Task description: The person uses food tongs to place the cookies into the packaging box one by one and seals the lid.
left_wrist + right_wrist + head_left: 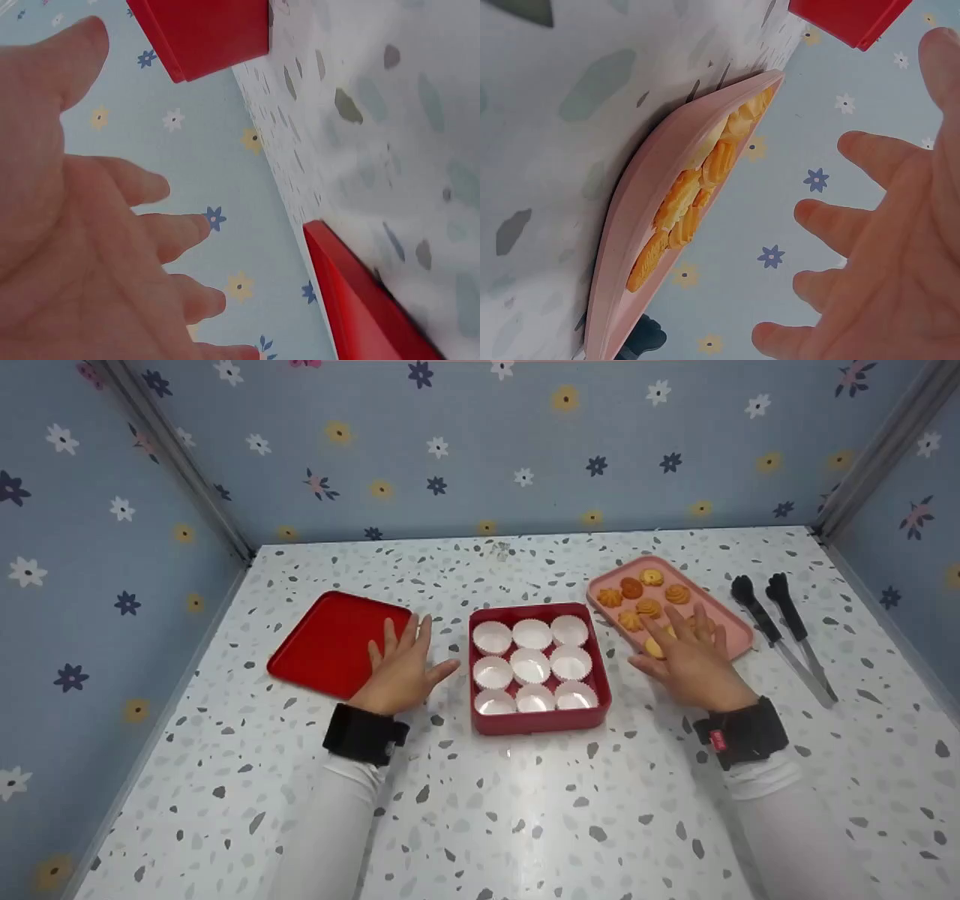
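Note:
Between the two hands stands a red square box (541,723) holding rows of white paper cups (531,666). My left hand (401,671) hovers with spread fingers over the right edge of a flat red lid (322,641) and holds nothing. On the other side, my right hand (694,667) is spread above the near part of a pink tray (733,639), also holding nothing. Several small cookies (677,594) lie on that tray; the hand hides some of them. In the right wrist view the cookies (679,199) sit below the palm, apart from it.
Tongs (795,641) with black tips and metal handles lie right of the pink tray. The speckled white table (480,825) is bordered by blue flowered panels (480,450) at the back and both sides.

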The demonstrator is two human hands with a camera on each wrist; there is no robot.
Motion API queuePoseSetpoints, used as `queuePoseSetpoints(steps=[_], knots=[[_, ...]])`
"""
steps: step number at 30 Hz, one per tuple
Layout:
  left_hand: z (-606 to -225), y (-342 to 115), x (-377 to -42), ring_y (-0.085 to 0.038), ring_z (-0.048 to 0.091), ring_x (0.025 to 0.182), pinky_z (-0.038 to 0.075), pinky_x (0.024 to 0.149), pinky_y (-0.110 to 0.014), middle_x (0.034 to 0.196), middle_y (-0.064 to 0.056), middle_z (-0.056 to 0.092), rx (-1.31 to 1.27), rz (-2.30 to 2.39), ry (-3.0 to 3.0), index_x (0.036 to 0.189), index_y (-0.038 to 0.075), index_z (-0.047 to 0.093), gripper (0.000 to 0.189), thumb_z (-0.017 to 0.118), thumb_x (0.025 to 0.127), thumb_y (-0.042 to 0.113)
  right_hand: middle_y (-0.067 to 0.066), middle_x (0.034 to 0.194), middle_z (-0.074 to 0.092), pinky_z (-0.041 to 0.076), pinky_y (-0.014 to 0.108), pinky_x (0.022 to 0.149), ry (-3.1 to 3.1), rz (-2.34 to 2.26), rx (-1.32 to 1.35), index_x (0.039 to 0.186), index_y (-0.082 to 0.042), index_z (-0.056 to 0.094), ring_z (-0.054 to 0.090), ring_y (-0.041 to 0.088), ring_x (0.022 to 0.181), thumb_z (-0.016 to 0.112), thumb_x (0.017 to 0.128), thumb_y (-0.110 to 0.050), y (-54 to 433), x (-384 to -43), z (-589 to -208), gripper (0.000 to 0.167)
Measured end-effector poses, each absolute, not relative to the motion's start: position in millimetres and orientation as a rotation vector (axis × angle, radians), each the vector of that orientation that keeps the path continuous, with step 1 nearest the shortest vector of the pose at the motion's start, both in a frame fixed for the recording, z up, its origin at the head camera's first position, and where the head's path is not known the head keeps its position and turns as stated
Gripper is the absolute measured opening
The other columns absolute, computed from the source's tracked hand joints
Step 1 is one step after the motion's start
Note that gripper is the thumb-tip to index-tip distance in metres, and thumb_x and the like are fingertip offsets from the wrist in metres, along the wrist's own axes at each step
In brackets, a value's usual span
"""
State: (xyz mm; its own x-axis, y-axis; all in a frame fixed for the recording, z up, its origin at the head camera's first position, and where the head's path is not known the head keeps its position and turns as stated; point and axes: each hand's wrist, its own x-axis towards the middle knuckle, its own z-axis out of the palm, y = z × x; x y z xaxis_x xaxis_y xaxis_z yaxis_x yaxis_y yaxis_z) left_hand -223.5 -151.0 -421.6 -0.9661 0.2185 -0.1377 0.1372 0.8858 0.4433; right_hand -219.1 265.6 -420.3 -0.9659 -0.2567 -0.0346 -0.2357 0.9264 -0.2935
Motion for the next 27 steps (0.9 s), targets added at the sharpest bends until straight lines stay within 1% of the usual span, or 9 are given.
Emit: queuePoseSetpoints(steps=[4,8,11,14,16,18,21,25,27], knots=[[-421.1,-144.9,-223.0,-0.042,-0.010,0.147,-0.003,0.112,-0.066,0.164,-0.015,0.006,0.299,0.732,2.868,0.159,0.007,0.009,0.089,0.055,0.097,0.052,0.024,0.161,0.007,-0.009,0.071,0.106,3.024,-0.450,-0.389,0.158,-0.013,0.024,-0.020,0.047,0.143,0.043,0.097,-0.065,264.2,-219.6,-418.6,0.082],[-419.4,-136.6,-221.6,-0.036,0.015,0.148,0.015,0.117,-0.054,0.160,-0.017,0.024,0.375,0.873,2.863,0.157,0.002,0.018,0.080,0.056,0.100,0.042,0.023,0.161,0.016,-0.007,0.067,0.110,3.054,-0.460,-0.401,0.154,-0.010,0.035,-0.013,0.046,0.145,0.053,0.098,-0.056,263.3,-220.1,-415.7,0.075],[-417.7,-129.5,-219.8,-0.032,0.041,0.137,0.033,0.111,-0.045,0.148,-0.019,0.045,0.411,0.978,2.856,0.154,-0.002,0.028,0.070,0.057,0.101,0.034,0.023,0.153,0.036,0.006,0.065,0.113,3.102,-0.466,-0.437,0.146,-0.008,0.049,0.014,0.048,0.144,0.063,0.097,-0.041,262.1,-220.2,-413.3,0.061],[-416.6,-123.0,-217.3,-0.030,0.061,0.108,0.049,0.093,-0.041,0.126,-0.016,0.063,0.388,1.033,2.856,0.150,-0.003,0.037,0.062,0.057,0.102,0.030,0.021,0.133,0.059,0.031,0.060,0.104,3.164,-0.521,-0.477,0.133,-0.007,0.063,0.047,0.044,0.124,0.071,0.093,-0.027,259.6,-219.1,-410.2,0.046],[-416.4,-119.3,-215.9,-0.027,0.062,0.089,0.052,0.079,-0.038,0.114,-0.014,0.067,0.357,1.044,2.863,0.147,-0.003,0.043,0.056,0.057,0.102,0.028,0.019,0.117,0.068,0.043,0.054,0.091,3.215,-0.576,-0.516,0.124,-0.006,0.070,0.057,0.039,0.105,0.074,0.090,-0.019,258.2,-218.0,-408.2,0.036],[-417.3,-115.5,-215.1,-0.024,0.058,0.079,0.050,0.071,-0.035,0.108,-0.012,0.068,0.312,1.045,2.866,0.145,-0.002,0.046,0.053,0.057,0.102,0.026,0.018,0.104,0.072,0.048,0.051,0.079,3.265,-0.636,-0.555,0.115,-0.004,0.074,0.060,0.036,0.091,0.076,0.088,-0.012,257.5,-215.8,-406.1,0.027],[-421.4,-110.2,-214.5,-0.021,0.058,0.077,0.050,0.069,-0.033,0.103,-0.012,0.069,0.248,1.047,2.866,0.144,-0.002,0.049,0.050,0.056,0.102,0.025,0.019,0.096,0.073,0.051,0.050,0.075,3.339,-0.686,-0.618,0.106,-0.001,0.076,0.064,0.036,0.083,0.074,0.088,-0.005,258.0,-213.7,-403.2,0.019],[-430.7,-101.9,-213.7,-0.022,0.059,0.075,0.051,0.070,-0.035,0.091,-0.012,0.066,0.228,1.055,2.860,0.142,-0.006,0.049,0.050,0.054,0.103,0.025,0.020,0.093,0.073,0.054,0.049,0.072,3.409,-0.718,-0.663,0.102,0.002,0.076,0.068,0.035,0.081,0.073,0.088,-0.002,261.3,-211.7,-397.8,0.014],[-435.5,-98.1,-212.9,-0.022,0.057,0.074,0.050,0.070,-0.036,0.084,-0.012,0.064,0.240,1.055,2.864,0.136,-0.006,0.055,0.045,0.054,0.103,0.026,0.019,0.090,0.073,0.054,0.047,0.067,3.431,-0.734,-0.682,0.101,0.004,0.075,0.068,0.033,0.077,0.072,0.090,-0.002,265.0,-210.8,-394.6,0.014]])
